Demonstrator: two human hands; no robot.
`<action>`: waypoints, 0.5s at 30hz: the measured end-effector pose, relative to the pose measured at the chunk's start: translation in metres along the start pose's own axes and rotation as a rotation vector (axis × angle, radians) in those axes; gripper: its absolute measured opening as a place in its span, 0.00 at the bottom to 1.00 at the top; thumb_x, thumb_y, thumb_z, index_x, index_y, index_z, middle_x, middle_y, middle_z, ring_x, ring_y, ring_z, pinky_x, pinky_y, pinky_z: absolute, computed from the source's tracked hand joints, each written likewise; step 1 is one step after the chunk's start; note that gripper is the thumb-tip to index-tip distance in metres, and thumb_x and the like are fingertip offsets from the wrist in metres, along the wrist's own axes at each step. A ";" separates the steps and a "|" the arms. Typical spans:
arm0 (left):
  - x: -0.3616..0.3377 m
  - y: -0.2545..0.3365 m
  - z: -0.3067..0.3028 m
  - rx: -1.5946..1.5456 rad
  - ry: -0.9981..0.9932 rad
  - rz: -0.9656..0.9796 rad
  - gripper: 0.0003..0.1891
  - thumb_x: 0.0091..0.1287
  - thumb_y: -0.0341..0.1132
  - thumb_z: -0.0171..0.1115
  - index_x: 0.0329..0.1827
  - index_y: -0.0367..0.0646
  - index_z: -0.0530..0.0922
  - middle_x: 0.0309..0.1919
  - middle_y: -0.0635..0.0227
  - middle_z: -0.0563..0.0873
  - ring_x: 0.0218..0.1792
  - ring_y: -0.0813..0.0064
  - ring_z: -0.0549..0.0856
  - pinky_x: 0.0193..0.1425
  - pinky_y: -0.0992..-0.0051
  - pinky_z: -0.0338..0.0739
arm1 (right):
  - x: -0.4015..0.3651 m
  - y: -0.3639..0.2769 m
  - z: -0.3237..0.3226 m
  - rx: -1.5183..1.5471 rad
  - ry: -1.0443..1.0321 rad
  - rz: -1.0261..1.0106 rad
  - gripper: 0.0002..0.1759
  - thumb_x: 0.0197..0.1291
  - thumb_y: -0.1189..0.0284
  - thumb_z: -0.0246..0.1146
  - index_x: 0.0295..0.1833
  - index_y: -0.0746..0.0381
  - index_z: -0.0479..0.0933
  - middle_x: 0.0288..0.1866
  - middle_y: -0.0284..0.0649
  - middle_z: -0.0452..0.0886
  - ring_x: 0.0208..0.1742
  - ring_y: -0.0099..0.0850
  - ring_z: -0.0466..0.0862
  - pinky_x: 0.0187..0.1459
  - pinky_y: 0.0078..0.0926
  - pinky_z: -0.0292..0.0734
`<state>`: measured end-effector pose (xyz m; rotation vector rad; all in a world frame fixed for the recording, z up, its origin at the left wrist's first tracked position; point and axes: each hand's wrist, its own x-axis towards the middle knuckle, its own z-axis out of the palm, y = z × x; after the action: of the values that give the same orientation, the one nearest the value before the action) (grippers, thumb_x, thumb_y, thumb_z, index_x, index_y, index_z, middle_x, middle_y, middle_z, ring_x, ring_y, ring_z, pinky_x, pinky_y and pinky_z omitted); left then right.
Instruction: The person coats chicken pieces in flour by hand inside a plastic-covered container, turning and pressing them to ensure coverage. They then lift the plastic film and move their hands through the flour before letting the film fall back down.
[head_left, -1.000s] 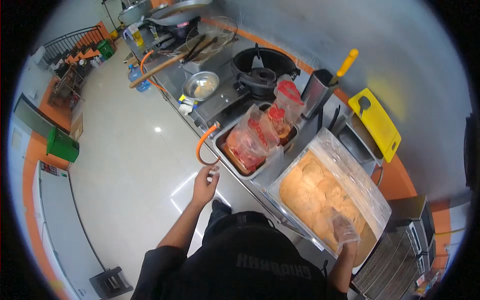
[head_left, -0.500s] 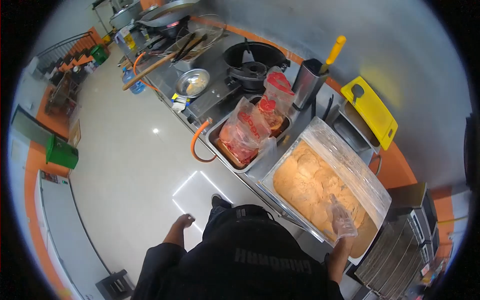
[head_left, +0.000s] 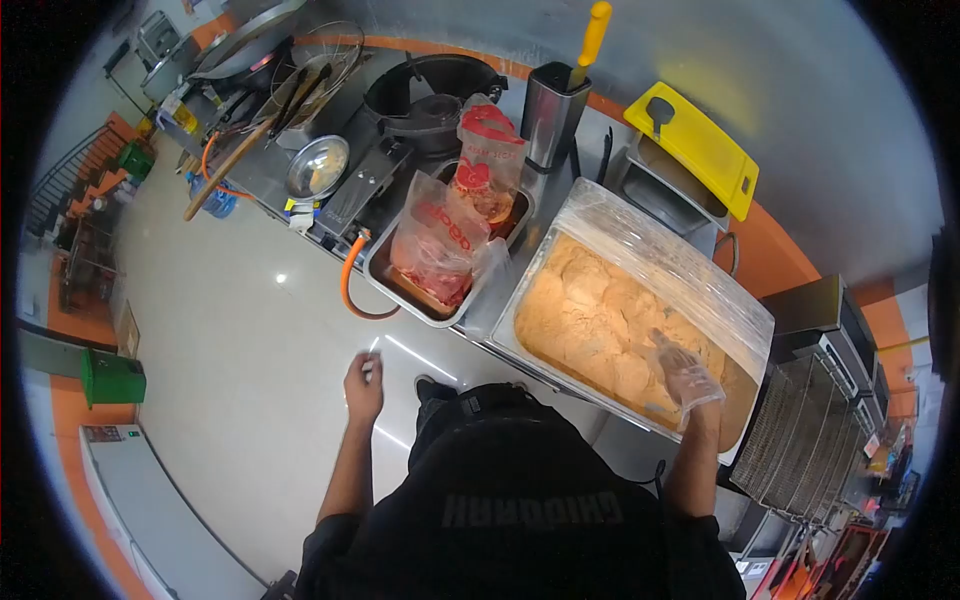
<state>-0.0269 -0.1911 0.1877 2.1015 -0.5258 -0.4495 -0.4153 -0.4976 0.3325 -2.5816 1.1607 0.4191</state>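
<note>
My right hand, in a clear plastic glove, rests on a bed of pale orange breading flour with its fingers stretched out, the tips partly dusted or sunk in. The flour fills a large rectangular tray whose far side is covered by clear plastic wrap. Bare and away from the counter, my left hand hangs over the floor with fingers curled in; nothing shows in it. Left of the flour, a steel pan holds raw meat in a red-printed plastic bag.
Behind stand a black pot, a knife holder with a yellow-handled tool and a yellow cutting board. A metal bowl and an orange gas hose are to the left. Wire racks stand at right.
My left hand has come up and forward, its fingers curled. My right hand stays on the flour, slightly farther forward in view. The whole view has shifted, with the counter sliding leftward and up.
</note>
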 end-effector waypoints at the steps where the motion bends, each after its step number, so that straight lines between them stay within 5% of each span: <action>1: 0.003 0.054 0.007 -0.039 0.008 0.119 0.08 0.62 0.32 0.54 0.41 0.38 0.75 0.38 0.63 0.81 0.39 0.73 0.81 0.38 0.76 0.74 | 0.002 -0.010 -0.010 0.055 -0.081 0.037 0.22 0.61 0.69 0.42 0.61 0.59 0.64 0.61 0.46 0.68 0.62 0.38 0.67 0.63 0.29 0.58; 3: -0.007 0.148 0.022 -0.057 -0.097 0.369 0.07 0.61 0.30 0.55 0.40 0.38 0.75 0.35 0.62 0.80 0.36 0.70 0.80 0.38 0.74 0.74 | 0.017 -0.010 -0.004 -0.027 -0.101 -0.015 0.22 0.61 0.70 0.43 0.60 0.61 0.64 0.61 0.46 0.67 0.63 0.37 0.66 0.64 0.29 0.58; 7: -0.045 0.243 0.073 -0.038 -0.502 0.875 0.11 0.58 0.36 0.59 0.38 0.39 0.75 0.34 0.58 0.79 0.37 0.57 0.79 0.42 0.66 0.73 | 0.056 -0.020 0.009 -0.076 -0.062 -0.121 0.21 0.58 0.71 0.46 0.58 0.63 0.66 0.61 0.49 0.67 0.61 0.39 0.68 0.62 0.29 0.59; 10: -0.075 0.271 0.110 0.089 -0.734 0.886 0.16 0.58 0.44 0.58 0.38 0.39 0.75 0.36 0.56 0.79 0.40 0.56 0.79 0.43 0.64 0.73 | 0.068 -0.048 -0.008 -0.001 -0.048 -0.110 0.22 0.56 0.72 0.47 0.57 0.64 0.66 0.58 0.54 0.68 0.56 0.44 0.72 0.55 0.34 0.66; 12: -0.086 0.269 0.133 0.238 -0.772 0.900 0.20 0.58 0.49 0.57 0.36 0.37 0.75 0.33 0.56 0.79 0.38 0.55 0.80 0.40 0.63 0.74 | 0.075 -0.046 0.012 0.034 0.149 -0.135 0.19 0.56 0.71 0.48 0.53 0.68 0.67 0.54 0.56 0.70 0.50 0.46 0.74 0.50 0.38 0.69; 15: -0.093 0.282 0.148 0.421 -0.866 0.893 0.19 0.59 0.47 0.54 0.33 0.35 0.75 0.32 0.55 0.79 0.36 0.55 0.80 0.39 0.61 0.74 | 0.093 -0.040 0.042 0.129 0.213 0.016 0.18 0.56 0.70 0.49 0.50 0.68 0.69 0.52 0.57 0.70 0.48 0.47 0.75 0.48 0.38 0.69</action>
<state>-0.2350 -0.3868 0.3564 1.6937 -2.0835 -0.7303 -0.3321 -0.5196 0.2642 -2.5525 1.2331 0.0694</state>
